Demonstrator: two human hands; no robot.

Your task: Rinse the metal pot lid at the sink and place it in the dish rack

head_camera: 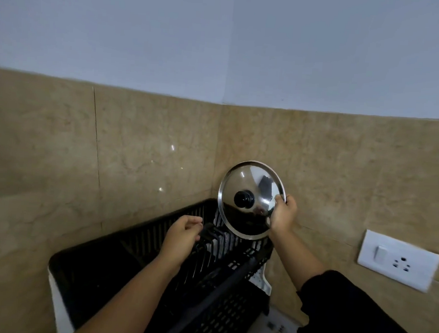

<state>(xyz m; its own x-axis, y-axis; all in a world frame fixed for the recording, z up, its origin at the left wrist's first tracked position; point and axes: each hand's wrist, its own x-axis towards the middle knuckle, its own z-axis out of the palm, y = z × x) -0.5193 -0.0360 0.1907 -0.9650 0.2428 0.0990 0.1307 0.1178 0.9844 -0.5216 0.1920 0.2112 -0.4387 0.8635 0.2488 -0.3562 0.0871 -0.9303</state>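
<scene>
The round shiny metal pot lid with a black knob stands on edge above the far end of the black plastic dish rack. My right hand grips its right rim, knob side facing me. My left hand reaches into the rack at its middle. The fingers curl around a black item among the rack's dividers, and I cannot tell what it is. The lid's lower edge is level with the rack's far rim, over white pieces standing in the rack.
The rack sits in a corner of beige marble-tiled walls. A white switch and socket plate is on the right wall. A white board leans beside the rack's right side. My black sleeve covers the lower right.
</scene>
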